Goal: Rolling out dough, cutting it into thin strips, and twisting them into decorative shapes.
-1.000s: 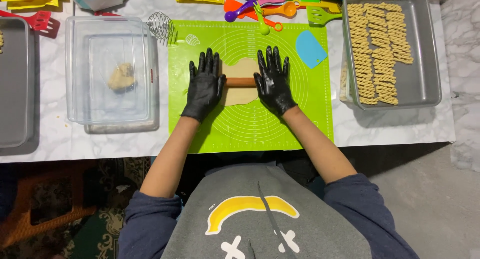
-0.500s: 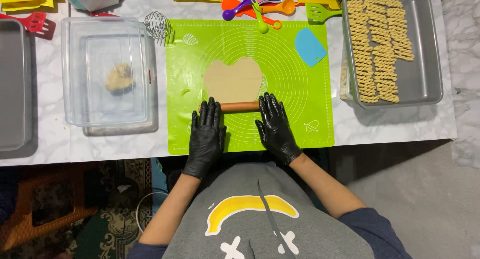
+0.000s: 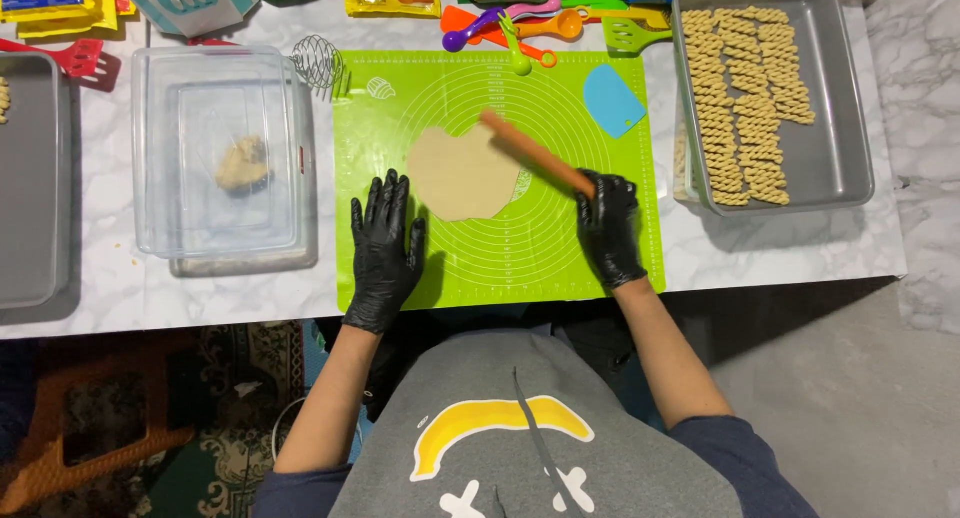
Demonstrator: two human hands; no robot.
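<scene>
At the far left of the white marbled tabletop (image 3: 120, 288) sits a grey metal tray (image 3: 30, 178), and next to it a clear plastic container (image 3: 222, 153) with a small lump of dough (image 3: 243, 164) lying inside. A wire whisk (image 3: 318, 63) lies just past the container's upper corner, at the edge of the green silicone mat (image 3: 500, 248). The left hand (image 3: 385, 248), in a black glove, lies flat on the mat with its fingers (image 3: 385, 200) spread wide and holding nothing, just beside the flattened dough sheet (image 3: 462, 173). That sheet rests near the middle of the mat, and a wooden rolling pin (image 3: 535, 153) lies slanted over its upper right edge. The right hand (image 3: 608, 228), also gloved in black, has its fingers (image 3: 600, 193) curled closed around the pin's lower end. A blue scraper (image 3: 612, 100) lies on the mat's upper right corner, with coloured measuring spoons (image 3: 505, 26) above. At the right stands a grey baking pan (image 3: 835, 108) holding rows of twisted dough pieces (image 3: 745, 88).
</scene>
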